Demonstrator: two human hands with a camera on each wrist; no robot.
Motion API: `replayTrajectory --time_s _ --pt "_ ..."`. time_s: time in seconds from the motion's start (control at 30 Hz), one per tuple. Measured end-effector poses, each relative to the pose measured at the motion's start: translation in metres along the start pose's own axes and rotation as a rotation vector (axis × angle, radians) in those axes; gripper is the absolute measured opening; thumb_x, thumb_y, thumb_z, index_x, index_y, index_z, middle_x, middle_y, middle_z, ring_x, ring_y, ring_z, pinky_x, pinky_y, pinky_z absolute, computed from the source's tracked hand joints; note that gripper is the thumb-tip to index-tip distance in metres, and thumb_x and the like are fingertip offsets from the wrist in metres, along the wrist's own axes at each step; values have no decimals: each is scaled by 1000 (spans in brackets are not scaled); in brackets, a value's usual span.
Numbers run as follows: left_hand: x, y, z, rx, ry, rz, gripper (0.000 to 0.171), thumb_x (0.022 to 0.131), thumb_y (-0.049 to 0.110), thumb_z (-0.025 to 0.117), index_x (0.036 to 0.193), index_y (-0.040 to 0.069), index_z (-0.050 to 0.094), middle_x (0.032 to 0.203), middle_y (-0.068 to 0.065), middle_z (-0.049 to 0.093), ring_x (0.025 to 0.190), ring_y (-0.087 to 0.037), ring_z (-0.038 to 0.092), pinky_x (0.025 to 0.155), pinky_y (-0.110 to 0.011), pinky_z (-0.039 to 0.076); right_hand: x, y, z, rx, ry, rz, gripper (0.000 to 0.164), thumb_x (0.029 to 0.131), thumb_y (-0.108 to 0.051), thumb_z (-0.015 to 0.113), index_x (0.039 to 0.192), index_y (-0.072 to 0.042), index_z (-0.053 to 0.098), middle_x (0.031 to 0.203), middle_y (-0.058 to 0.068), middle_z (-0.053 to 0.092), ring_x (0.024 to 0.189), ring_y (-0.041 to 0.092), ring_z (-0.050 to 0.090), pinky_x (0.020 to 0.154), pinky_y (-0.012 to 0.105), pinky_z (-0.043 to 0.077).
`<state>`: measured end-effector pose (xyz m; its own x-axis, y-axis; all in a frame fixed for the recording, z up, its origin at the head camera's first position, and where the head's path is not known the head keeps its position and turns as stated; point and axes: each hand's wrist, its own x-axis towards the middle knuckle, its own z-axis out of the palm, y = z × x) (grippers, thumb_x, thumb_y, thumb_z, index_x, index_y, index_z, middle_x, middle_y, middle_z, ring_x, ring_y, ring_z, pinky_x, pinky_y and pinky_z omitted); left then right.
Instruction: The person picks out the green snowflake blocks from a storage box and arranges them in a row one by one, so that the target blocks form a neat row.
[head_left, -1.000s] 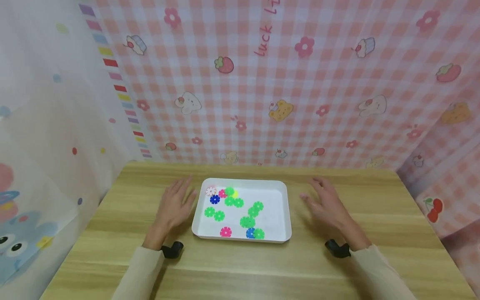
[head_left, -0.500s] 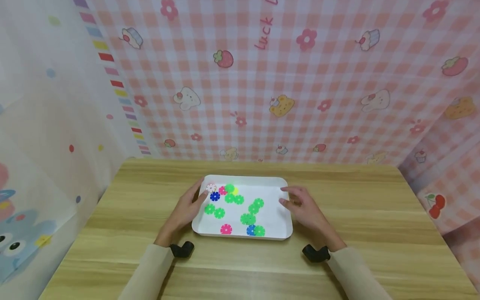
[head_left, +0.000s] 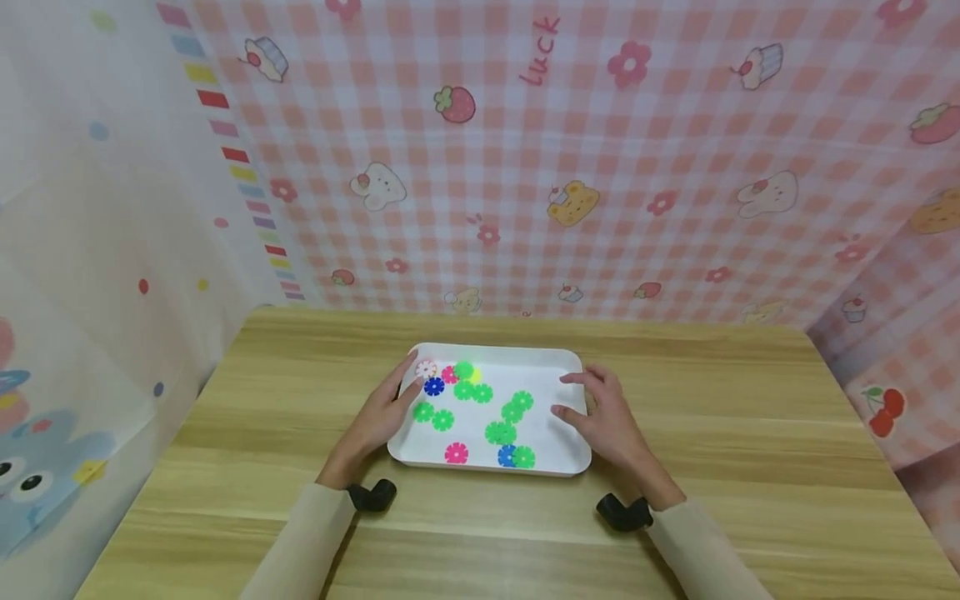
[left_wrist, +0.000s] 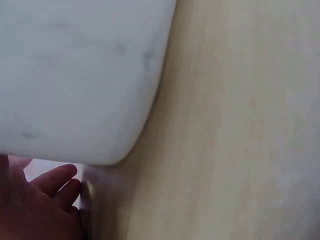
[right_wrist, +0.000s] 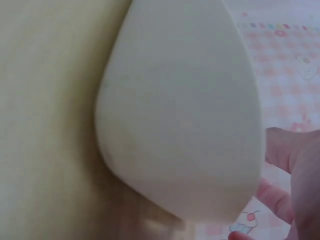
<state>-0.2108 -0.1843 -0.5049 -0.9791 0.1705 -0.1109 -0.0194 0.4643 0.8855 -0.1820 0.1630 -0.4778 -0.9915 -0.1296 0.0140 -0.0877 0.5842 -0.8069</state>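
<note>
A shallow white tray (head_left: 555, 450) with rounded corners sits on the wooden table, and both hands are at its short sides. My left hand (head_left: 381, 414) holds the left side, thumb over the rim and fingers along the outer wall. At the right side, my right hand (head_left: 609, 414) grips the rim, with thumb and forefinger reaching over the inside. Flat plastic snowflake discs lie in the tray: several green discs (head_left: 500, 432), a dark blue disc (head_left: 434, 386), a pink disc (head_left: 456, 453) and others. Both wrist views show the tray's outer wall (left_wrist: 80, 90) close up.
The wooden table (head_left: 480, 542) extends on all sides of the tray. A pink checked cloth (head_left: 510, 167) hangs behind the table, and a white patterned cloth (head_left: 112, 250) hangs at the left. Black wrist cameras (head_left: 373, 496) sit below the hands.
Both hands have come inward from beside the tray to its left and right rims. The discs keep their places in the tray. The head view has shifted slightly.
</note>
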Motion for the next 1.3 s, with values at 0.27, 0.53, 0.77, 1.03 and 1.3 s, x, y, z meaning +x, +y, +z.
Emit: replayTrajectory --time_s 0.27,0.53,0.77,1.03,1.3 --pt "-1 2 -1 -16 -17 22 58 106 43 40 159 32 18 166 7 12 153 -21 6 125 -47 6 9 -16 1 -53 50 -42 40 88 -24 76 123 -7 64 150 23 34 140 42 32 111 63 33" --pt "0 3 -1 -14 -30 5 58 106 45 39 159 34 17 166 6 10 153 -22 4 124 -48 4 19 -32 8 -2 7 -108 35 87 -18 77 118 -4 65 142 20 43 134 39 39 109 61 36" --pt "-1 3 -1 -8 -28 -10 58 106 44 39 159 35 16 166 6 10 153 -23 4 124 -48 4 27 -31 19 14 -108 -98 35 90 -15 74 121 -3 64 128 15 55 115 33 56 99 48 52" --pt "-1 2 -1 -12 -28 -21 58 105 46 38 158 36 16 167 6 9 153 -23 4 124 -48 4 32 -29 28 -113 -175 -37 34 89 -13 74 121 -5 64 111 14 57 91 23 54 75 33 49" --pt "-1 1 -1 -4 -34 -22 59 105 48 38 158 36 17 167 5 9 153 -23 4 124 -48 5 34 -27 33 -147 -213 43 32 90 -10 71 121 -8 63 106 13 56 91 24 51 78 36 47"
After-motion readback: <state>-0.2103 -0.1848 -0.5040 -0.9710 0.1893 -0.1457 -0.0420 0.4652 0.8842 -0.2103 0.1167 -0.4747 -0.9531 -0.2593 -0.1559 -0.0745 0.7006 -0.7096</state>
